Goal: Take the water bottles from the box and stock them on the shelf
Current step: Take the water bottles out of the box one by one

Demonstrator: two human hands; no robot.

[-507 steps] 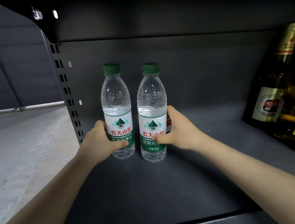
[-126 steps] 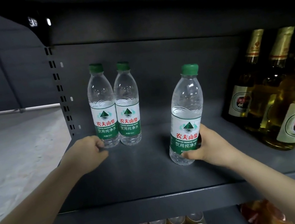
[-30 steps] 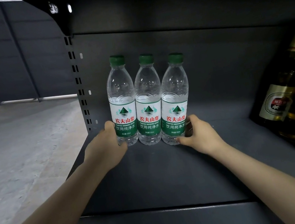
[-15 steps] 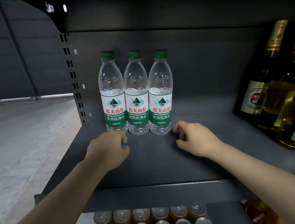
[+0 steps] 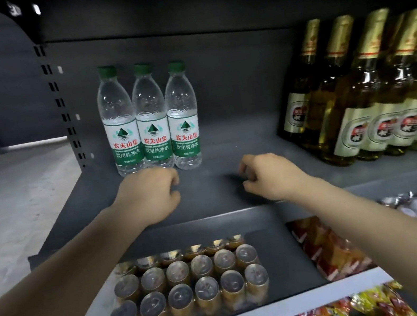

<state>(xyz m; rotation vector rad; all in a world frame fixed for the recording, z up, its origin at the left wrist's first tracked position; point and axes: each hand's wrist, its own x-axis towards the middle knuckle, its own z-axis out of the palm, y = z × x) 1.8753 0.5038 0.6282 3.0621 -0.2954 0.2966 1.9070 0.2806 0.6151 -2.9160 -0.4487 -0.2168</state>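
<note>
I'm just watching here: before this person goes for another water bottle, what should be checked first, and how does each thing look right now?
1. Left hand free: ok, fingers loosely curled, holding nothing.
2. Right hand free: ok, holding nothing.
3. Three water bottles upright on the shelf: ok, side by side, labels facing out.
4. Room for the next bottle: ok, bare shelf lies between the water bottles and the beer bottles.
5. Hands clear of the row: cannot tell for the left, which overlaps the bottle bases in the head view; the right is apart.
6. Box with more bottles: cannot tell, it is out of view.
</note>
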